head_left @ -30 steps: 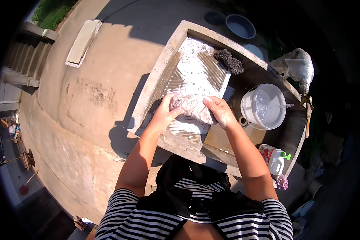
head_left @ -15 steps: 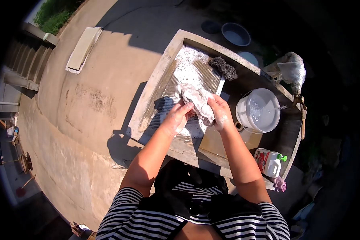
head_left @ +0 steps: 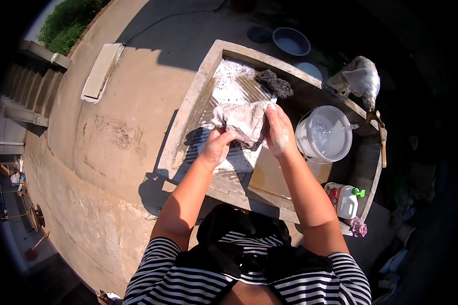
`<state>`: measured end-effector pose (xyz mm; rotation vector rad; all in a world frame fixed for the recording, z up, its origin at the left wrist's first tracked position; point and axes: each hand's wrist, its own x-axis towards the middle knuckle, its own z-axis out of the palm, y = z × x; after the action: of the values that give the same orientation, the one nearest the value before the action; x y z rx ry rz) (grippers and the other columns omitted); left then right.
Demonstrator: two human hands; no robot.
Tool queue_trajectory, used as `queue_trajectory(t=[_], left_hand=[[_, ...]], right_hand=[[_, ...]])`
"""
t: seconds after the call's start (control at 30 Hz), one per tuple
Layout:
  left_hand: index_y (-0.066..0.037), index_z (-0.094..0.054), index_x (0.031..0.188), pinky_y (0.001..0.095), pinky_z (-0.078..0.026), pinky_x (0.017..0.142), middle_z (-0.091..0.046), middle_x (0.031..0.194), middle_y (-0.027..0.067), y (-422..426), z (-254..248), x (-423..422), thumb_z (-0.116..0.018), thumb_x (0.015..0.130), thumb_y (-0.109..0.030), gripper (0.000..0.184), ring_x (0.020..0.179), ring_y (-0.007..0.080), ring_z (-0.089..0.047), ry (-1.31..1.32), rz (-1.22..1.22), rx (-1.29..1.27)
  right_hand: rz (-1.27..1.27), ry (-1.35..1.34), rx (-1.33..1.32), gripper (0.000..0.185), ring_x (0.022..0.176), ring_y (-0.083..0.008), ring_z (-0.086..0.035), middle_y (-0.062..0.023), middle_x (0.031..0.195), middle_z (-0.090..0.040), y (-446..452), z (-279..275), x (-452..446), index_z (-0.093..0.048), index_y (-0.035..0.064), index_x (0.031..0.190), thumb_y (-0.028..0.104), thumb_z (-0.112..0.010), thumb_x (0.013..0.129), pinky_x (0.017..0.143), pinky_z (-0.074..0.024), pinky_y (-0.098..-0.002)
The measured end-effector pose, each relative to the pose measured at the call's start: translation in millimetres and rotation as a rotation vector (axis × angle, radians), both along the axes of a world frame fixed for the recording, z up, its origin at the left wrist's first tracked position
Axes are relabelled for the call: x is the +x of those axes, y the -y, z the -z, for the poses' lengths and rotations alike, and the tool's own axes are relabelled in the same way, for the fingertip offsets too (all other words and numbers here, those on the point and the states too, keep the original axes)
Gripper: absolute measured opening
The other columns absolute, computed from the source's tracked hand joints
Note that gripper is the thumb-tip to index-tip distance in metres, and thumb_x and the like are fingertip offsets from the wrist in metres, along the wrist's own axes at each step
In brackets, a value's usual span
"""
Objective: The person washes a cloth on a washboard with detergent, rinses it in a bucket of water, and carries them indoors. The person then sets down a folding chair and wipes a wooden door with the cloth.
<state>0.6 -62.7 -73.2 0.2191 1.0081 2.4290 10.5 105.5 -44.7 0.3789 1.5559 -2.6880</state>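
A wet, soapy whitish cloth [head_left: 243, 121] is stretched between my two hands above a ridged washboard slab [head_left: 203, 137] covered in suds. My left hand [head_left: 218, 147] pinches its lower left edge, thumb on top. My right hand [head_left: 280, 130] grips its right end, with foam on the skin. Some of the cloth's underside looks greyer, and the fingers beneath it are hidden. Beyond the cloth, a dark, bunched-up wet cloth [head_left: 275, 83] lies at the top edge of the slab.
The concrete sink [head_left: 185, 109] surrounds the slab. Right of my hand, water runs from a tap [head_left: 375, 117] into a white bucket [head_left: 324, 136]. A white jug with a green cap [head_left: 347, 201] and a pink cloth [head_left: 359, 227] sit at the near right corner. A basin [head_left: 291, 41] stands behind.
The bunched cloth has been opened out wider between my hands. My left hand has shifted slightly left, and the whole view has moved a little. Water now visibly streams from the tap.
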Motion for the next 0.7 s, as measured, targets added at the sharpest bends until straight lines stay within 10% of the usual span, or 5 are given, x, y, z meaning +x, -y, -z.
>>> queue_trajectory(t=[0.27,0.43,0.5,0.57,0.7], left_hand=[[0.0,-0.049,0.116,0.0334,-0.047,0.083,-0.059,0.103,0.0088,16,-19,-11,-0.063,0.084,-0.019,0.04,0.093,0.0176,-0.058,0.174,-0.007,-0.117],[0.002,-0.052,0.113,0.0312,-0.047,0.081,-0.062,0.094,0.0089,32,-38,-23,-0.06,0.085,-0.017,0.034,0.09,0.0168,-0.059,0.152,-0.021,-0.758],[0.008,-0.056,0.099,0.0251,-0.045,0.074,-0.063,0.09,0.0094,38,-23,-28,-0.058,0.086,-0.016,0.027,0.083,0.0173,-0.06,-0.27,-0.19,-0.789],[0.01,-0.055,0.094,0.0272,-0.045,0.072,-0.063,0.091,0.0125,50,-30,-32,-0.057,0.087,-0.016,0.027,0.081,0.0176,-0.06,-0.42,-0.259,-1.073],[0.008,-0.057,0.102,0.0286,-0.045,0.08,-0.063,0.1,0.0157,57,-51,-34,-0.054,0.09,-0.021,0.032,0.095,0.0178,-0.058,-0.634,-0.154,-1.626]], right_hand=[[0.156,-0.075,-0.18,0.023,0.093,-0.0192,-0.058,-0.0092,0.101,-0.059,-23,-33,-17,-0.052,0.0017,0.106,0.02,-0.044,0.094,0.084,-0.047,-0.0329],[0.148,-0.094,0.351,0.016,0.079,-0.0159,-0.058,-0.0062,0.093,-0.061,-49,-26,-27,-0.057,0.0013,0.094,0.015,-0.049,0.092,0.069,-0.0468,-0.0297],[0.137,-0.155,0.575,0.014,0.075,-0.0151,-0.058,-0.0069,0.09,-0.061,-56,-30,-26,-0.058,0.0015,0.09,0.013,-0.051,0.091,0.064,-0.0458,-0.0294],[0.092,-0.31,1.664,0.008,0.068,-0.0123,-0.055,-0.0098,0.078,-0.058,-61,-42,-21,-0.058,0.0019,0.086,0.009,-0.054,0.088,0.06,-0.0437,-0.0292],[-0.05,-0.063,1.333,0.011,0.068,-0.0252,-0.057,-0.013,0.086,-0.061,-60,-43,-32,-0.062,0.0074,0.091,0.016,-0.059,0.083,0.061,-0.0443,-0.0305]])
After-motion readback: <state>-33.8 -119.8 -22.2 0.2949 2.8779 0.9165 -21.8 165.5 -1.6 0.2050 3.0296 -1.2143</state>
